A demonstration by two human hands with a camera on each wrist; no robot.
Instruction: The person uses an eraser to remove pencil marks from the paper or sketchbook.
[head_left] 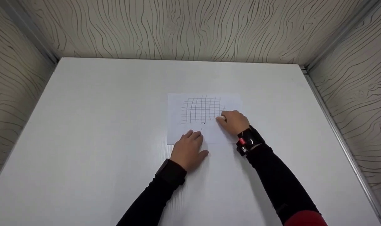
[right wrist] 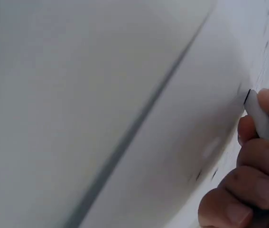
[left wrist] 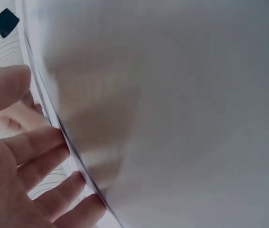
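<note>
The left hand (head_left: 187, 150) lies flat, fingers relaxed, on the paper (head_left: 177, 131). The right hand (head_left: 235, 121) pinches a small pale thing (right wrist: 261, 118), perhaps an eraser; only the right wrist view shows it clearly.

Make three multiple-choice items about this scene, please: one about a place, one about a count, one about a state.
1. Where does the left hand rest?
A. on the near edge of the paper
B. on the far wall
C. on the right sleeve

2. How many sheets of paper lie on the table?
A. three
B. one
C. five

3. What is the right hand doing?
A. lying flat and open
B. pinching a small white eraser against the paper
C. hanging off the table

Answers: 1 A, its fingers lie on the sheet's near edge. 2 B, a single sheet with a drawn grid. 3 B, fingers curl round the piece.
</note>
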